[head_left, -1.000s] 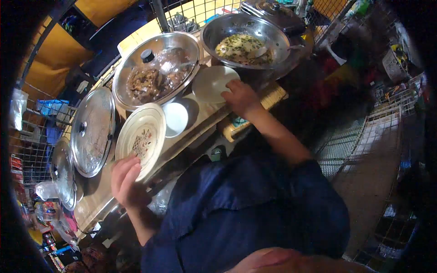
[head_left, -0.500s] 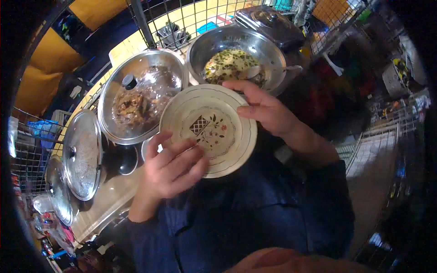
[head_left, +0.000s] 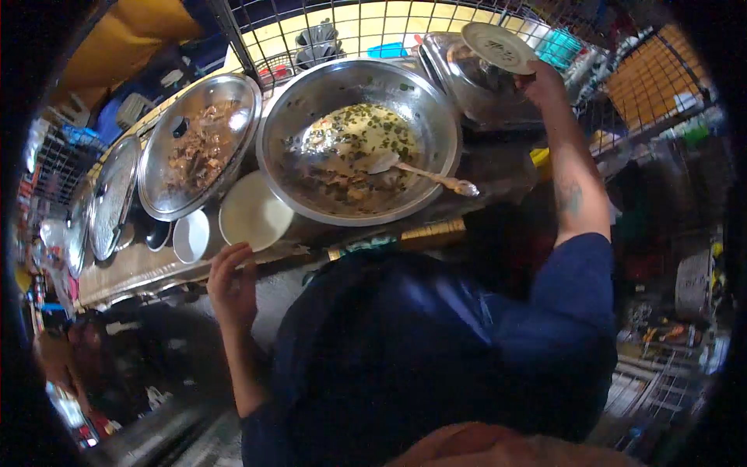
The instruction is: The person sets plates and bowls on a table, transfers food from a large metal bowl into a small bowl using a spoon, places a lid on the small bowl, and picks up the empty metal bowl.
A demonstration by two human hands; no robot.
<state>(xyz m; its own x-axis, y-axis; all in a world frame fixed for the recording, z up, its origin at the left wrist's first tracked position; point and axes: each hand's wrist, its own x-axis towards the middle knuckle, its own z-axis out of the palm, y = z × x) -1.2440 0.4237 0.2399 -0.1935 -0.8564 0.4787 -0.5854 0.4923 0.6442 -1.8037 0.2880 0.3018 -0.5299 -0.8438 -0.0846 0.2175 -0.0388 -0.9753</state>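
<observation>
You're holding plate [head_left: 496, 48] up near lidded pan [head_left: 464, 87], right hand [head_left: 542, 82] closing on its edge; picked up, not set down. Left hand [head_left: 233, 286] hanging half open, looking empty near pale bowl [head_left: 255, 212], can't tell if touching. Spoon [head_left: 436, 177] lying in basin [head_left: 305, 100], unheld

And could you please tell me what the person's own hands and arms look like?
Both the left hand and right hand are bare, without gloves. Dark navy sleeves end above bare forearms; the right forearm carries a dark, blurred marking.
</observation>
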